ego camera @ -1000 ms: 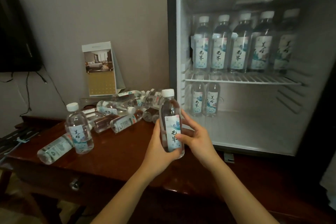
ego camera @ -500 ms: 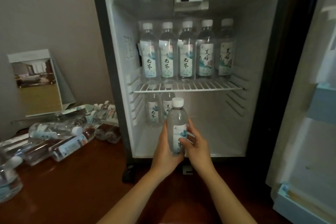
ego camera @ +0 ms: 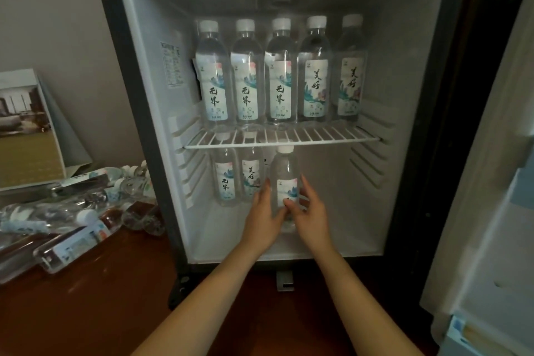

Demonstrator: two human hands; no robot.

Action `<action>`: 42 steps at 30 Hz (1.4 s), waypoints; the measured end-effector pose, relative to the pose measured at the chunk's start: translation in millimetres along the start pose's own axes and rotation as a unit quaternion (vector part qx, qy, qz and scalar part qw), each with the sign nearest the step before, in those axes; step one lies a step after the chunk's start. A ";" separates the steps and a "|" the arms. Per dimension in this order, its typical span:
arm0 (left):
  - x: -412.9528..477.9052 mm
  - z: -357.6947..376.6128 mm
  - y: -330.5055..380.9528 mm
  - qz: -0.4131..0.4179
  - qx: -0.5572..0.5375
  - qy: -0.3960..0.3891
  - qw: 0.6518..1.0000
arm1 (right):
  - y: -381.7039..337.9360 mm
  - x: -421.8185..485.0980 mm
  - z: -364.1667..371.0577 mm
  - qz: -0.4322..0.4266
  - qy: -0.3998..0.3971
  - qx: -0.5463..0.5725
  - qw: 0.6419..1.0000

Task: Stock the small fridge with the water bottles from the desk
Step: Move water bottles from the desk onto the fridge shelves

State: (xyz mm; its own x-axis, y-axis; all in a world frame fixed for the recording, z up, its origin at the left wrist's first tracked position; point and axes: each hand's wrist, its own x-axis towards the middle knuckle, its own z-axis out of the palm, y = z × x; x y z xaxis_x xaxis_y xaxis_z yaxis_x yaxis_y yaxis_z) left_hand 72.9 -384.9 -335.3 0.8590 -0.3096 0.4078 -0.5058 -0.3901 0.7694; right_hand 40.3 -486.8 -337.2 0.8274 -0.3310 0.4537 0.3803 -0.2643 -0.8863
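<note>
Both hands, left (ego camera: 264, 220) and right (ego camera: 310, 211), wrap around the lower half of a clear plastic water bottle with a white cap (ego camera: 284, 173). A second ago it was held above the brown wooden tabletop (ego camera: 101, 298); now it is upright inside the small black fridge (ego camera: 107, 37), under the white wire shelf (ego camera: 318, 140) and just right of two standing bottles (ego camera: 226, 182), so it seems nearly stocked, with a heap of lying bottles (ego camera: 72, 211) left. Fingers hide its base, so whether it rests on the fridge floor is unclear, and the heap is cut off at the left edge.
</note>
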 end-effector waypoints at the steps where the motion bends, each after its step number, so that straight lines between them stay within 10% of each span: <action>1: 3.2 -0.4 -1.2 -0.008 0.014 0.005 1.000 | 1.7 4.2 0.5 0.002 0.000 -0.008 1.000; 15: 37.3 4.4 -9.9 -0.034 0.022 0.174 0.984 | 28.1 63.6 17.5 0.091 0.019 -0.046 0.995; 42: 22.2 -9.5 -18.1 -0.049 0.042 0.115 0.991 | 12.3 47.5 30.1 0.115 0.101 -0.149 0.977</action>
State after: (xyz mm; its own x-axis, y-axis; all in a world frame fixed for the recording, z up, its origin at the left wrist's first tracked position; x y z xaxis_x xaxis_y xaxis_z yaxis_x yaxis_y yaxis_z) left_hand 101.8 -376.5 -335.5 0.8944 -0.0655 0.4424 -0.4165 -0.4824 0.7706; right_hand 96.7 -478.5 -329.4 0.7670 -0.5768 0.2810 0.0307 -0.4044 -0.9141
